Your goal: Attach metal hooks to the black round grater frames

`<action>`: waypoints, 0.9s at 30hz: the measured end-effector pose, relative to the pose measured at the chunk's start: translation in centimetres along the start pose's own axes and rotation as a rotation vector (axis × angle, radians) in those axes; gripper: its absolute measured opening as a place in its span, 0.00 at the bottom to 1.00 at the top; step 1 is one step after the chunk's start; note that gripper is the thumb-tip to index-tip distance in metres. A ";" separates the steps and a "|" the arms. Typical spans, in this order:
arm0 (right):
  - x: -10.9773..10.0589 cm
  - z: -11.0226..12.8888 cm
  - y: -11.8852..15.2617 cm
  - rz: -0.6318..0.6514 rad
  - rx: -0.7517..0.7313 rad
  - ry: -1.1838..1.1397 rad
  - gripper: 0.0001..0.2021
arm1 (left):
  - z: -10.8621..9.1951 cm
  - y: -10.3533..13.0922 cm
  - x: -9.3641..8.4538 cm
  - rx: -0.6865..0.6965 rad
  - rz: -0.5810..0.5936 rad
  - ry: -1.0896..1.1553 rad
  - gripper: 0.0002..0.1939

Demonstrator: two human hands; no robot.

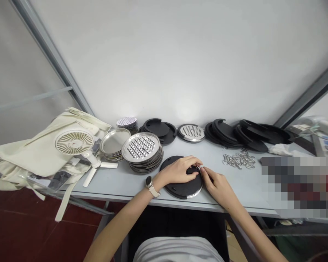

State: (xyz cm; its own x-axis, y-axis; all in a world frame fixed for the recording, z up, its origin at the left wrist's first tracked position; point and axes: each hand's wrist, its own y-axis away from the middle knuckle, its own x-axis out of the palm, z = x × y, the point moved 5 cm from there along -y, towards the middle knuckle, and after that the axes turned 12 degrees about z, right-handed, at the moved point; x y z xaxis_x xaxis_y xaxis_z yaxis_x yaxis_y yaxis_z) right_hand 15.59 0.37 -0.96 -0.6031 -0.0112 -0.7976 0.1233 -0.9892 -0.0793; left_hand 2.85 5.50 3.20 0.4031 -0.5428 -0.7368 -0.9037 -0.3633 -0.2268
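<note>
A black round disc point(177, 189) with a silver rim showing along its lower right edge lies flat before me at the table's front. My left hand point(184, 169) lies across it, fingers bent, with fingertips at its right side. My right hand point(214, 182) pinches at that same edge, where a small shiny wire piece point(198, 168) shows between the fingertips of both hands; its full shape is hidden. To the right is a loose pile of metal wire clips point(238, 160). A stack of silver perforated grater discs point(142, 147) stands just left of the black one.
Plain metal discs point(115, 142), a smaller grater stack point(126, 122) and black ring-shaped holders point(160, 129) line the back. A grater disc in a black holder point(191, 131) and more black holders point(225, 133) follow rightward. A white fan point(75, 142) and cream bag point(43, 145) occupy the left.
</note>
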 end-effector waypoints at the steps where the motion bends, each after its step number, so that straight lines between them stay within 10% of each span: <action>1: 0.0 0.0 0.0 0.003 -0.001 0.001 0.19 | 0.1 0.0 0.0 0.000 -0.001 0.003 0.15; 27: -0.3 -0.2 -0.3 0.015 0.009 0.020 0.24 | 0.1 -0.1 0.1 -0.013 -0.017 -0.044 0.16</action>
State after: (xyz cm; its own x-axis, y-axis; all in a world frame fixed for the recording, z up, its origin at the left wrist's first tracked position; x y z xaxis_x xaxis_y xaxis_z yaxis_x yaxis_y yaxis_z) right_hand 15.92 0.73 -0.82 -0.5852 -0.0235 -0.8106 0.1251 -0.9902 -0.0615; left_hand 2.96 5.55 3.09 0.4111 -0.5027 -0.7605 -0.8949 -0.3816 -0.2315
